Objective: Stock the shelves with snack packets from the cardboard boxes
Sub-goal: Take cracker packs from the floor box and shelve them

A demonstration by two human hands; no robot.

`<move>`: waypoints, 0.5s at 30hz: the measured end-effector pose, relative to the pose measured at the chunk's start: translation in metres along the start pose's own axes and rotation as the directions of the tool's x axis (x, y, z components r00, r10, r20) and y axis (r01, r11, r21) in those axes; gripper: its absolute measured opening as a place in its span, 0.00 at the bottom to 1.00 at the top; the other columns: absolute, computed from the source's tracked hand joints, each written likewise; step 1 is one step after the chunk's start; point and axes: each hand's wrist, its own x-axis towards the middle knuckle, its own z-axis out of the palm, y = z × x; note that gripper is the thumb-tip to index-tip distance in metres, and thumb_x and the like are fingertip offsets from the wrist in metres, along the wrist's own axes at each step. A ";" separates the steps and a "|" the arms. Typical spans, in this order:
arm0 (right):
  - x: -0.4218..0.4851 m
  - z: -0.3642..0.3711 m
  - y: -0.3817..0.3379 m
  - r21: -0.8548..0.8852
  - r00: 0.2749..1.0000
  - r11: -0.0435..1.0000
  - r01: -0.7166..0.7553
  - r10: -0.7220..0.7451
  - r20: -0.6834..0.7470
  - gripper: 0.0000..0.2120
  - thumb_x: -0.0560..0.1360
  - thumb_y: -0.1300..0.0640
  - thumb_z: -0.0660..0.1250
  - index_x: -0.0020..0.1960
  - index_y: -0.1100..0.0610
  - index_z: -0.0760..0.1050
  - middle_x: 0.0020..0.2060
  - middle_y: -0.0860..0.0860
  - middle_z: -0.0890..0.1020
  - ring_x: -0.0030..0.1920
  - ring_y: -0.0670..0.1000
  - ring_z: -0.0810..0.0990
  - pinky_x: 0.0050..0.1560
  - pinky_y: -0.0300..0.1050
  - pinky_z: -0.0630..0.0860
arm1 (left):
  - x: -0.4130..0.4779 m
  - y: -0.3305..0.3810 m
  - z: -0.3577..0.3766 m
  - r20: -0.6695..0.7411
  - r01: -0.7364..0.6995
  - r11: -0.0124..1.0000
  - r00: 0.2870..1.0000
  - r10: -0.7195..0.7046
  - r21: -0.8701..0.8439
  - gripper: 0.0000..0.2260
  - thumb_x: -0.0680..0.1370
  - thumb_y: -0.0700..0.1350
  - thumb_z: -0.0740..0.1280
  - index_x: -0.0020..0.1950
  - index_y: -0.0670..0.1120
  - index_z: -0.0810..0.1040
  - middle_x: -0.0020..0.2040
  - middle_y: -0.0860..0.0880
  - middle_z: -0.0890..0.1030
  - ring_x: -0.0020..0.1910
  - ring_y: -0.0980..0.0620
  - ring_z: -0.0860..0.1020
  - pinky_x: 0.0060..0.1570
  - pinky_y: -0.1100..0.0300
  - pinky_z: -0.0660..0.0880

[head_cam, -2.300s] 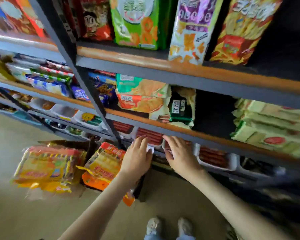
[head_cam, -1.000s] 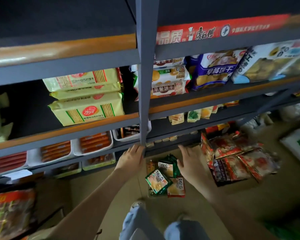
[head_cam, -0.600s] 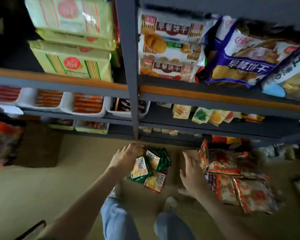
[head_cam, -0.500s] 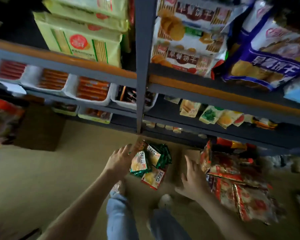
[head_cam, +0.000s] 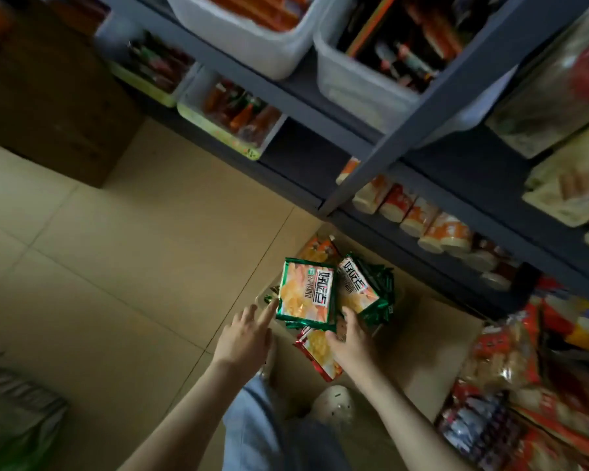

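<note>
A pile of green-edged snack packets (head_cam: 306, 294) lies in an open cardboard box (head_cam: 419, 338) on the floor in front of the grey shelves (head_cam: 323, 130). A red-edged packet (head_cam: 317, 351) pokes out under the pile. My left hand (head_cam: 245, 334) reaches in with straight fingers, its index fingertip touching the left edge of the top green packet. My right hand (head_cam: 351, 334) lies on the pile to the right. Its fingers rest on the red-edged packet, their tips hidden under the green packet's lower corner, and the thumb points up beside a second green packet (head_cam: 357, 283).
White bins (head_cam: 252, 39) of red sticks fill the shelves above. Small orange-and-white cups (head_cam: 422, 215) line the bottom shelf. Another box of red packets (head_cam: 510, 365) stands at the right, and a closed brown carton (head_cam: 48, 96) at the upper left. My shoe (head_cam: 334, 406) is below the box.
I have turned from the shelf to the right and bent down towards the floor. Both hands dropped from the shelf edge onto the green packets in the box.
</note>
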 end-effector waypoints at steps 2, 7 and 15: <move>0.038 0.023 0.008 0.063 0.999 0.997 -0.048 0.047 0.014 0.35 0.77 0.47 0.66 0.77 0.53 0.53 0.73 0.56 0.64 0.71 0.55 0.65 0.68 0.51 0.67 | 0.032 -0.009 0.030 -0.039 -0.008 0.995 0.999 0.004 -0.100 0.30 0.83 0.49 0.55 0.77 0.57 0.39 0.72 0.43 0.63 0.66 0.44 0.68 0.63 0.52 0.71; 0.105 0.070 0.031 0.083 0.999 0.996 -0.046 0.046 0.001 0.51 0.72 0.46 0.72 0.78 0.47 0.37 0.77 0.51 0.51 0.76 0.56 0.54 0.72 0.54 0.58 | 0.101 -0.022 0.089 -0.039 -0.080 0.897 0.997 0.070 -0.435 0.31 0.81 0.52 0.59 0.73 0.66 0.38 0.76 0.44 0.58 0.71 0.42 0.64 0.66 0.48 0.70; 0.089 0.087 0.020 0.052 0.947 0.964 0.261 -0.245 -0.206 0.41 0.71 0.42 0.67 0.76 0.37 0.46 0.66 0.55 0.62 0.67 0.59 0.66 0.63 0.54 0.72 | 0.110 -0.021 0.107 0.036 0.050 0.448 0.999 -0.040 -0.893 0.29 0.79 0.50 0.64 0.72 0.68 0.52 0.67 0.54 0.65 0.63 0.61 0.72 0.64 0.58 0.73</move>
